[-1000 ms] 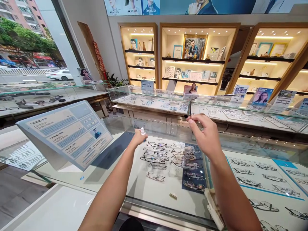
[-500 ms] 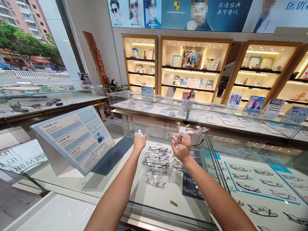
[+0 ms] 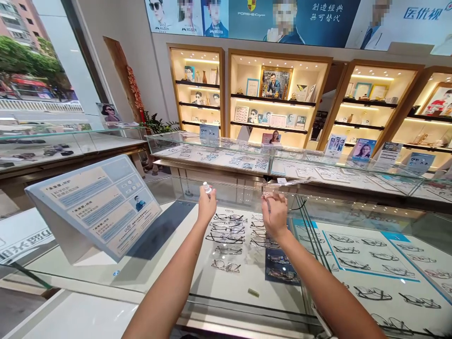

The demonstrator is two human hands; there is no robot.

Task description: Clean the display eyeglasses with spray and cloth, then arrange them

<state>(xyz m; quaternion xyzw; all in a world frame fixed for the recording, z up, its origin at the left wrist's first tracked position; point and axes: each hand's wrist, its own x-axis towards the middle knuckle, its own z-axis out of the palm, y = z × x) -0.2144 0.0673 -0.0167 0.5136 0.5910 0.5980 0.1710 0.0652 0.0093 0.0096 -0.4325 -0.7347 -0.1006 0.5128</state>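
My left hand (image 3: 207,205) is closed around a small bottle (image 3: 206,187) with a white nozzle, held upright above the glass counter (image 3: 169,282). To its right, my right hand (image 3: 275,214) is closed on a pair of eyeglasses (image 3: 301,204); most of the frame is hidden by the fingers, and one dark temple sticks out to the right. A white tag with a clear plastic strip (image 3: 293,181) shows above that hand. Under the glass, below both hands, lie rows of eyeglass frames (image 3: 226,233).
A folded blue info sign (image 3: 95,207) stands on the counter at left. A small yellowish-green strip (image 3: 253,293) lies near the front. More glass showcases (image 3: 212,157) stand ahead, and another eyeglass display (image 3: 367,254) is at right. Lit shelves (image 3: 278,96) line the back wall.
The right hand has turned and shifted slightly right with the eyeglasses, which now show less. The left hand has lifted the bottle a little. The view has swung slightly right.
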